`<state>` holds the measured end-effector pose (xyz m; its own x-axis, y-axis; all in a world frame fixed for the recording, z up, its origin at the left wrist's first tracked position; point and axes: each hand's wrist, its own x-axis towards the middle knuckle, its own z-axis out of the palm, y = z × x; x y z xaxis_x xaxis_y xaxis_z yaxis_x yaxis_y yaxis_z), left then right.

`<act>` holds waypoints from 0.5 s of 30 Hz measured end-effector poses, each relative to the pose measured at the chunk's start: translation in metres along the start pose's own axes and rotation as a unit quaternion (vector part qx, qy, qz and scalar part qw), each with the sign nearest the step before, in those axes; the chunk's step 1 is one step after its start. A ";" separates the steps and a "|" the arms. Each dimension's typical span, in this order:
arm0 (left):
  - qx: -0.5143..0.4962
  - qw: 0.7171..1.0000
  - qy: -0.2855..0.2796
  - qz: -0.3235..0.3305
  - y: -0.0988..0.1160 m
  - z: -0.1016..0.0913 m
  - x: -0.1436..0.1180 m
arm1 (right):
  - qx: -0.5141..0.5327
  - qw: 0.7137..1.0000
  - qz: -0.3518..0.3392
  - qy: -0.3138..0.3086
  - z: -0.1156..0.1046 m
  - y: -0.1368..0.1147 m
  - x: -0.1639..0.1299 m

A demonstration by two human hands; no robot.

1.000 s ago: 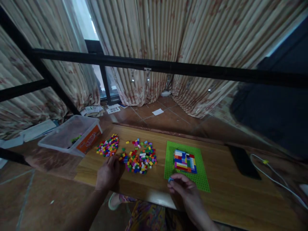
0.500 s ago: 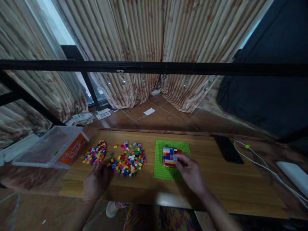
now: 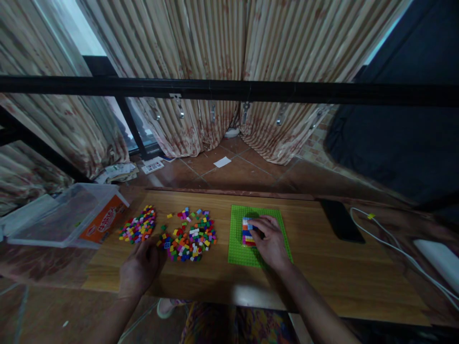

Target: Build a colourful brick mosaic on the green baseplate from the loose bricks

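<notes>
On a green studded baseplate (image 3: 238,255) sits a low build of toy bricks (image 3: 246,238) in rows of white, blue, red and yellow. My right hand (image 3: 267,239) lies over its right part, thumb and forefinger pinched on a toy brick at its upper left; the fingers largely hide that brick. My left hand (image 3: 139,266) rests at the near edge of the loose bricks, fingers curled together, and whatever they hold is hidden. Just beyond it lies a small pile of bricks (image 3: 139,225). To its right is a wider spread of loose bricks (image 3: 190,241).
A clear plastic box (image 3: 64,215) with an orange label stands at the left end of the wooden table (image 3: 322,282). Toward the right end lie a black phone (image 3: 341,220), a white cable (image 3: 389,236) and a white device (image 3: 437,263). A black rail (image 3: 229,90) crosses beyond the table.
My right hand has shifted left across the brick build and now covers more of it. The left hand stays beside the loose bricks. The view has tilted slightly.
</notes>
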<state>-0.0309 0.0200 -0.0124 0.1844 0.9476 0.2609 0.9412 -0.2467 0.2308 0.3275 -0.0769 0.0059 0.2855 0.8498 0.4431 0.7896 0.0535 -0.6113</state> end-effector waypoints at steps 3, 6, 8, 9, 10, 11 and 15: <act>0.002 1.000 0.003 0.000 0.003 -0.002 0.000 | -0.010 1.000 0.003 0.008 -0.004 -0.001 -0.002; -0.002 1.000 0.006 0.005 0.005 -0.004 0.000 | -0.013 1.000 0.008 0.018 -0.008 -0.003 -0.003; -0.003 1.000 0.006 0.006 0.005 -0.005 0.000 | -0.021 0.999 0.012 0.025 -0.008 -0.006 -0.004; -0.003 1.000 0.007 0.005 0.005 -0.005 0.000 | -0.030 0.999 0.013 0.027 -0.008 -0.007 -0.003; -0.002 1.000 0.007 0.005 0.005 -0.005 0.000 | -0.042 0.999 0.015 0.027 -0.006 -0.008 -0.003; -0.003 1.000 0.007 0.005 0.005 -0.005 0.000 | -0.057 0.998 0.018 0.027 -0.003 -0.009 -0.002; 0.006 1.000 0.009 0.004 0.005 -0.004 0.000 | -0.117 0.991 0.051 0.032 0.007 -0.007 0.002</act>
<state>-0.0276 0.0180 -0.0073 0.1864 0.9416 0.2804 0.9429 -0.2516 0.2182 0.3188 -0.0716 0.0060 0.3978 0.8089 0.4330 0.8574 -0.1597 -0.4893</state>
